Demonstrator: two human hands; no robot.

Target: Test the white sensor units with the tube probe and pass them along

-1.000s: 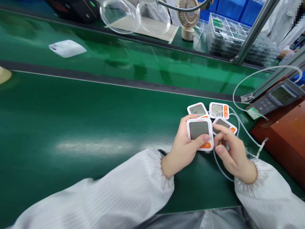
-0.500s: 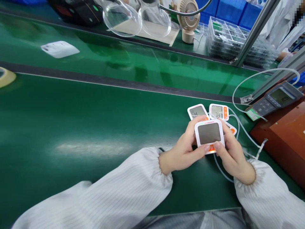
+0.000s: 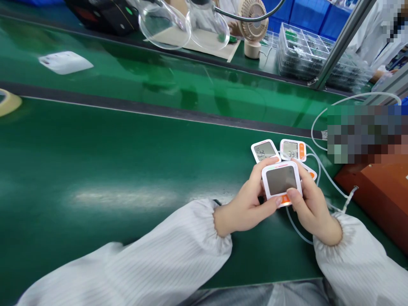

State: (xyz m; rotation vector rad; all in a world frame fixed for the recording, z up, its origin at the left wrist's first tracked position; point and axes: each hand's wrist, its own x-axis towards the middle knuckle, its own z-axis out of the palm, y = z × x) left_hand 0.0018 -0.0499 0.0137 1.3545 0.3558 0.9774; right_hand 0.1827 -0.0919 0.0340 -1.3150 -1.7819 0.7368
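A white monitor with a dark grey screen and orange buttons (image 3: 281, 179) is held between my two hands, its screen facing up. My left hand (image 3: 251, 202) grips its left side, the thumb at the lower edge by the buttons. On the right side my right hand (image 3: 310, 206) holds it, thumb near the orange buttons. Just behind lie a similar monitor with digits showing (image 3: 265, 149) and another with orange buttons at its right (image 3: 293, 149). A third (image 3: 310, 171) is partly hidden behind my right hand. Thin clear tubes (image 3: 325, 170) run among them.
At the right stands an orange-brown box (image 3: 379, 195); the area above it is pixelated. Beyond the black rail, a white item (image 3: 66, 63) lies on the green belt. Tape (image 3: 9, 103) is at far left. Behind are a fan (image 3: 253, 23), clear trays (image 3: 299, 53) and a metal post (image 3: 342, 42).
The white item on the belt has shifted left. The held monitor has tilted slightly and moved a little right, and my left thumb is a bit further from the right thumb.
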